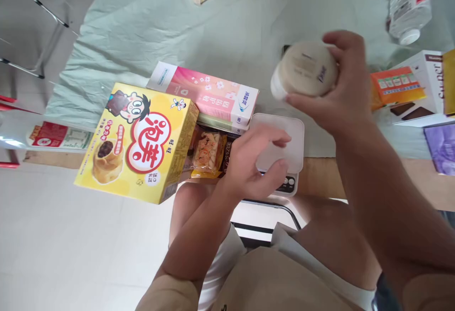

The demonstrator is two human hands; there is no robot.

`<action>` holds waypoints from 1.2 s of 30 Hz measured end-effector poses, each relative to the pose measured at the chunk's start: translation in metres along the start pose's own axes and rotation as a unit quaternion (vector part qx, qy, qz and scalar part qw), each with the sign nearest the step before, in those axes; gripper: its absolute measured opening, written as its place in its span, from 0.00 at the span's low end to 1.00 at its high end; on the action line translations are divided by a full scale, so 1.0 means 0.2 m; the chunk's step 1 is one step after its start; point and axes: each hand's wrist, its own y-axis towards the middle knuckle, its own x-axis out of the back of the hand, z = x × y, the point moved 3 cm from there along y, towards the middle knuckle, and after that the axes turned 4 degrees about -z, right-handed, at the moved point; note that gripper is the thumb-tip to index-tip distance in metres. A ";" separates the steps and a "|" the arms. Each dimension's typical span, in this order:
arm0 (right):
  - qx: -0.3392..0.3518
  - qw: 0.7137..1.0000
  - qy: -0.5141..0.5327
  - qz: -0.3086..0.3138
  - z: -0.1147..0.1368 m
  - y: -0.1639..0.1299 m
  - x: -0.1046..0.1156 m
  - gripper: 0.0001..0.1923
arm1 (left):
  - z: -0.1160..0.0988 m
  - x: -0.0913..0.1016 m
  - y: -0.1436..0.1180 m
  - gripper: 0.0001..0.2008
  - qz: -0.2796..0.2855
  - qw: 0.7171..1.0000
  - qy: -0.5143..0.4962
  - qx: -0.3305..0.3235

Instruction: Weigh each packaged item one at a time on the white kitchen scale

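Head view. We count one round Dove jar, one white scale, one yellow snack box, one pink carton, one water bottle. Table under pale green cloth; light tiled floor beside it. Our right hand holds the jar raised above the scale, fingers wrapped round its rim. Left hand rests at the scale, fingers loosely curled, holding nothing.
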 end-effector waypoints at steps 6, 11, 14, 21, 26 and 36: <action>-0.091 0.988 -0.023 0.121 -0.09 0.31 -0.33 0.47 | 0.01 -0.03 0.00 0.04 0.000 1.000 0.000 0.007; -0.116 0.978 0.003 0.176 -0.12 0.28 -0.43 0.49 | -0.01 -0.03 0.00 0.04 -0.005 1.000 0.000 0.017; -0.106 0.972 0.026 0.209 -0.15 0.28 -0.42 0.49 | -0.01 -0.02 0.00 0.04 0.009 0.998 -0.013 0.056; -0.106 0.975 0.174 0.090 -0.18 0.03 -0.20 0.32 | 0.04 -0.06 -0.02 0.06 0.039 0.968 0.039 0.246; -0.094 0.967 0.226 -0.070 -0.20 -0.40 0.06 0.26 | 0.05 -0.14 -0.03 0.06 0.070 0.961 0.046 0.262; -0.119 0.979 0.140 -0.084 -0.46 -0.57 0.18 0.27 | 0.08 -0.33 -0.06 0.07 0.108 0.961 0.070 0.243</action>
